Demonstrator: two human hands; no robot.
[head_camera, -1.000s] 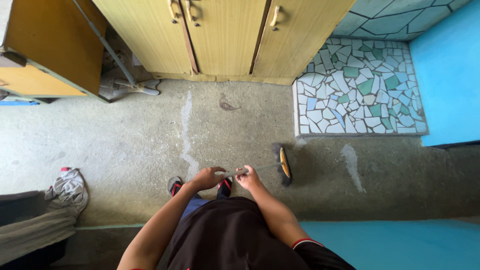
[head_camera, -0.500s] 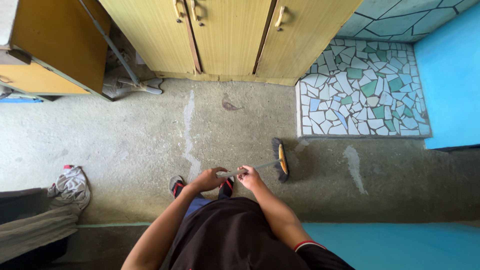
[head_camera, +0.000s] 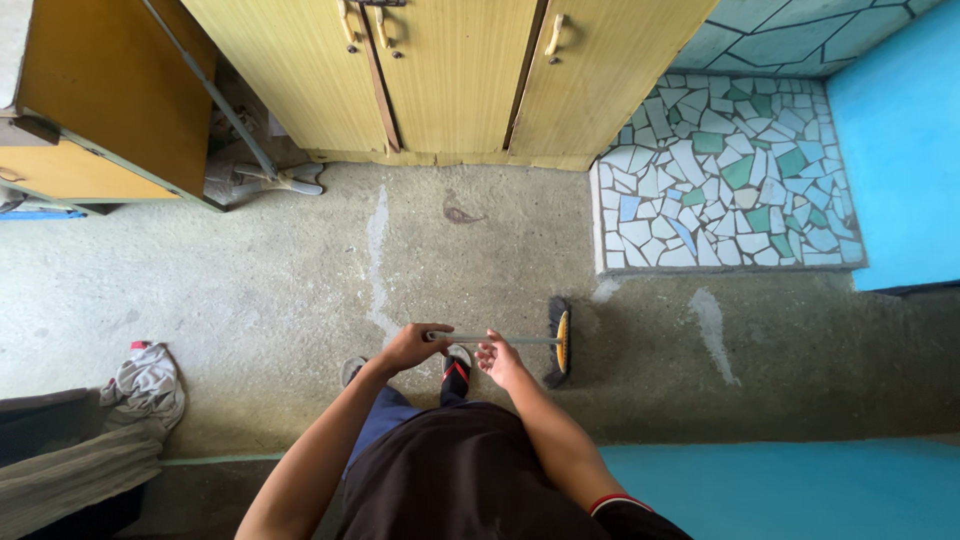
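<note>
I look straight down at a concrete floor. My left hand (head_camera: 412, 346) is closed around the end of a thin metal broom handle (head_camera: 520, 340). My right hand (head_camera: 500, 360) grips the same handle a little farther along. The broom head (head_camera: 560, 341), black bristles with a yellow back, rests on the floor just right of my hands. My feet in sandals (head_camera: 456, 372) stand right below the handle.
Yellow wooden cabinet doors (head_camera: 450, 80) line the far side. A raised step of broken-tile mosaic (head_camera: 725, 180) lies at right, beside a blue wall (head_camera: 900, 150). An orange cabinet (head_camera: 100, 110) and a leaning pole (head_camera: 215, 95) stand at left. Cloth (head_camera: 145, 380) lies lower left.
The broom head has slid a little toward me and to the right across the floor. Both hands stay on the handle.
</note>
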